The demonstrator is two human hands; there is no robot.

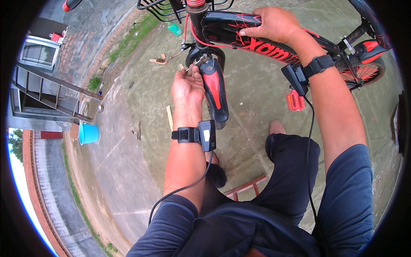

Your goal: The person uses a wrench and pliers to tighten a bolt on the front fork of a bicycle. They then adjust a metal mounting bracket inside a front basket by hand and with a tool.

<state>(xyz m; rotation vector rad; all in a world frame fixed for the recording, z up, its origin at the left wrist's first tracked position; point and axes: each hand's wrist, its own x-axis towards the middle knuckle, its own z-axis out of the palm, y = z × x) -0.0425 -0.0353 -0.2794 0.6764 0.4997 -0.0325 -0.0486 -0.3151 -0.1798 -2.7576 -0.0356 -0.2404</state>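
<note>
A black and red bicycle stands in front of me, its frame tube [233, 28] running to the right. My right hand [278, 25] is wrapped over that tube, with the thumb on the near side. Over the front wheel is a black and red mudguard [214, 88]. At its upper end my left hand [188, 85] is closed, palm up, on a slim metal tool [195, 64], seemingly a wrench. The tool reaches the bolt area at the fork, and its exact end is hard to make out. Each wrist carries a strapped black device with a cable.
A red pedal [295, 100] sits below the frame, and the rear wheel [368, 73] is at the right. A black wire basket [169, 8] is at the front. Wood pieces [159, 60] lie on the ground. At left are a blue bucket [88, 133] and a metal ladder-like frame [55, 92].
</note>
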